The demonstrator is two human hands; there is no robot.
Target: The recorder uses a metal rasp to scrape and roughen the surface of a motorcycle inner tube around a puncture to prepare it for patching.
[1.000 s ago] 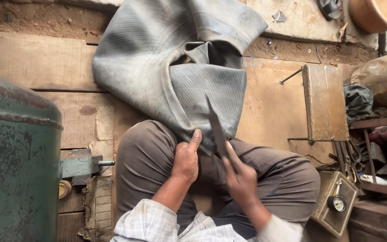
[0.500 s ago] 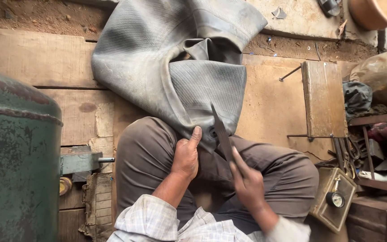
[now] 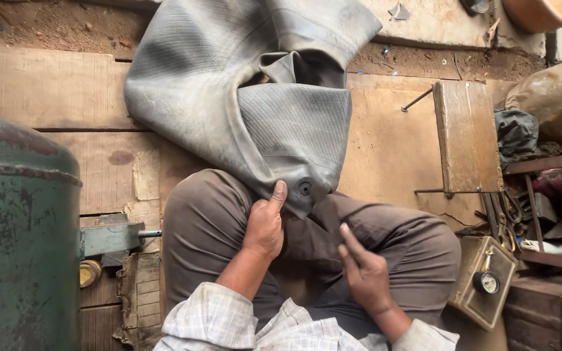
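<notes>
Rubber inner tube (image 3: 255,97) draped over lap, valve hole (image 3: 304,188) exposed. Left hand (image 3: 265,224) pinching tube edge at hole's 9 o'clock. Right hand (image 3: 365,273) loose, empty, fingers spread. Hole untreated yet.

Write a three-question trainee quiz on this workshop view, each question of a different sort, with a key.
1. True or false: the left hand grips the grey rubber inner tube near its round valve hole.
2. What does the right hand hold? A) a blade B) nothing C) a hammer
3. Fill in: the small box with a round gauge sits on the person's ____ side.

Key: 1 true; 2 B, the fingers are loosely open and apart from the tube; 3 right.
</notes>
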